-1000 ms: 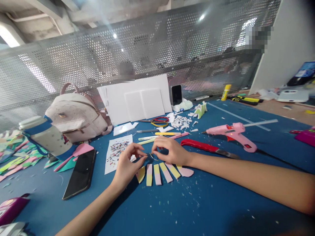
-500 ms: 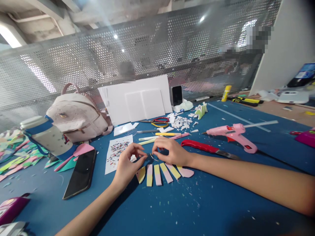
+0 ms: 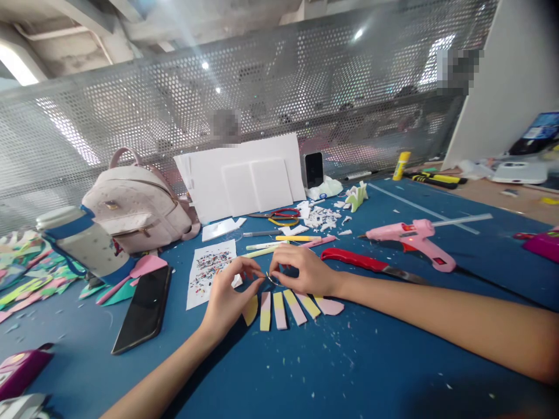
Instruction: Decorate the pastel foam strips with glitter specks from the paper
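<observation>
My right hand [image 3: 305, 270] pinches a thin, shiny curved wire or thread [image 3: 274, 281] between thumb and fingertips. Thumb and index of my left hand [image 3: 233, 285] are pressed together at the wire's left end; what lies between them is too small to make out. Just below my hands, several pink and yellow foam strips [image 3: 279, 311] lie fanned out on the blue table [image 3: 301, 372], with a yellow rounded piece partly behind my left hand. Beside that hand is a white sheet [image 3: 194, 291] scattered with tiny coloured beads [image 3: 212, 265].
To the right lie a red-handled utility knife [image 3: 353, 258] and a pink glue gun [image 3: 413, 235]. Pens [image 3: 299, 238], scissors [image 3: 279, 216] and white scraps [image 3: 323, 216] spread behind my hands. A phone [image 3: 144, 311], a bottle [image 3: 85, 244] and a backpack [image 3: 135, 203] occupy the left.
My left fingertips have shifted slightly right, closer to the right hand. The dark bit that showed between them is now hidden. My right hand stays almost still.
</observation>
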`<action>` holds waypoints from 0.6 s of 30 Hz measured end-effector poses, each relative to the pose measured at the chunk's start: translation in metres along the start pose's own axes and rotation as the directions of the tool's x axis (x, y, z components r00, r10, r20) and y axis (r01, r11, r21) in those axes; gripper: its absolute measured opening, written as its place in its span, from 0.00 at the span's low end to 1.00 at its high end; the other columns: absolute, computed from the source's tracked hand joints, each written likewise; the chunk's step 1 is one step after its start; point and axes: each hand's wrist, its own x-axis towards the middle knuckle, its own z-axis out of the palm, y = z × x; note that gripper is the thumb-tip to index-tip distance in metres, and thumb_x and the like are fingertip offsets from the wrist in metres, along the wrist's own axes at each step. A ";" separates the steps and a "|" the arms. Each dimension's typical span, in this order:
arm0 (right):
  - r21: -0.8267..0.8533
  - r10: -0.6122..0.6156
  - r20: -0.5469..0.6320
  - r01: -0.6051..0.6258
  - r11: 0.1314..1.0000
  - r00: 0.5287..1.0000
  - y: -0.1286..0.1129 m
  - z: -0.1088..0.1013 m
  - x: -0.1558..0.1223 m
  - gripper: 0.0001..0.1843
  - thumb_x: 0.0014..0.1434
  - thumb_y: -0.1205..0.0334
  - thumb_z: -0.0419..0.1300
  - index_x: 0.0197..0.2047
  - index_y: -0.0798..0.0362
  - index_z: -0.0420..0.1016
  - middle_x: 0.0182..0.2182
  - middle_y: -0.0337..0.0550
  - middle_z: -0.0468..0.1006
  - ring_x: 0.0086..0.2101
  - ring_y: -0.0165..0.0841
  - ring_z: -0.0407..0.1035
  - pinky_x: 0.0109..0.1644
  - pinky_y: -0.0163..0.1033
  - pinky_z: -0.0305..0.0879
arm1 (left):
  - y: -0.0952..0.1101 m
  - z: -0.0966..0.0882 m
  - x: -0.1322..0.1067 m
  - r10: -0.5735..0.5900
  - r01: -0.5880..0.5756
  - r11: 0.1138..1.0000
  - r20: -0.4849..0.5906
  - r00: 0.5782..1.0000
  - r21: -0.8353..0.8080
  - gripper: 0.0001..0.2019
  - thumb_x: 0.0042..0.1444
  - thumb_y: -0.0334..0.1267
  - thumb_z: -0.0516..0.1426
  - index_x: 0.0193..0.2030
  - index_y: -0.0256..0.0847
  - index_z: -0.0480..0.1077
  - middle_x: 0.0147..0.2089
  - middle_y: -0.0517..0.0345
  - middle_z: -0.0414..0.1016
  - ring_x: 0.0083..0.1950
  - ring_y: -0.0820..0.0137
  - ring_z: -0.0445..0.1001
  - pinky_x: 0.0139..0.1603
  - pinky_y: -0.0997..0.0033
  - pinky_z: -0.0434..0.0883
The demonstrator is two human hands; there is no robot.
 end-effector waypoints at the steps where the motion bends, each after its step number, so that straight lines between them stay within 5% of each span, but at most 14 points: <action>1: -0.001 -0.001 0.001 0.001 1.000 1.000 0.000 0.000 0.000 0.05 0.63 0.68 0.56 0.35 0.52 0.71 0.31 0.40 0.73 0.36 0.33 0.63 0.42 0.39 0.60 | 0.000 0.000 0.000 0.006 -0.006 1.000 0.001 1.000 0.006 0.06 0.57 0.30 0.60 0.40 0.43 0.70 0.35 0.62 0.76 0.36 0.72 0.71 0.39 0.72 0.68; 18: 0.011 -0.016 0.040 0.016 1.000 0.999 0.003 0.001 0.000 0.04 0.64 0.67 0.57 0.36 0.53 0.72 0.32 0.40 0.73 0.37 0.32 0.64 0.44 0.39 0.60 | 0.000 0.002 0.000 0.077 -0.077 0.995 0.002 0.997 0.057 0.09 0.55 0.26 0.62 0.40 0.42 0.71 0.35 0.62 0.77 0.35 0.72 0.71 0.38 0.74 0.67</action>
